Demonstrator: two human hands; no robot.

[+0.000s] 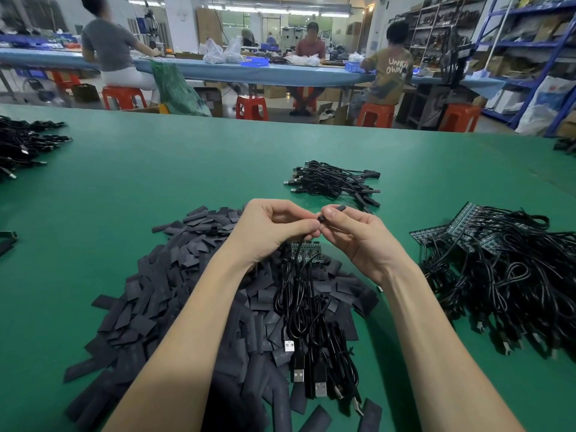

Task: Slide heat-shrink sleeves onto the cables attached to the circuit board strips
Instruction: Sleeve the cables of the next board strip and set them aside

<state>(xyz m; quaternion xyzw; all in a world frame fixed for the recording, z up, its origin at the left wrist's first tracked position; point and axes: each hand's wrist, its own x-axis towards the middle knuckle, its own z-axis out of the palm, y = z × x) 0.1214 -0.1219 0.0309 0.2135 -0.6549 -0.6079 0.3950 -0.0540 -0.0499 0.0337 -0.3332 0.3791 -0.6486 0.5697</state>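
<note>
Spreading across the near half of the green worktop (187,157) is a big loose heap of heat-shrink sleeves (174,294), flat dark pieces lying every way. To the right sits a tangled pile of circuit board strips with cables (498,269), and farther back a smaller bundle of black cables (333,182).

Over the heap hangs one circuit board strip (307,252), its cables (299,300) looping down to USB plugs (308,381) near the front edge.

Both hands meet just above that strip. The left hand (274,229) has its fingers curled, thumb and forefinger pinching a cable end. The right hand (352,232) pinches a small dark sleeve (338,209) between thumb and fingertips, its mouth touching or just beside the cable end; whether the cable has entered I cannot tell.

The sleeve looks light, thin and soft, likely to flatten if squeezed, so a light hold on its edges should keep the mouth open. The cable seems limp, so gripping close behind its tip would likely keep it stiff enough to push through. The board strip looks brittle and is best left hanging free.
</note>
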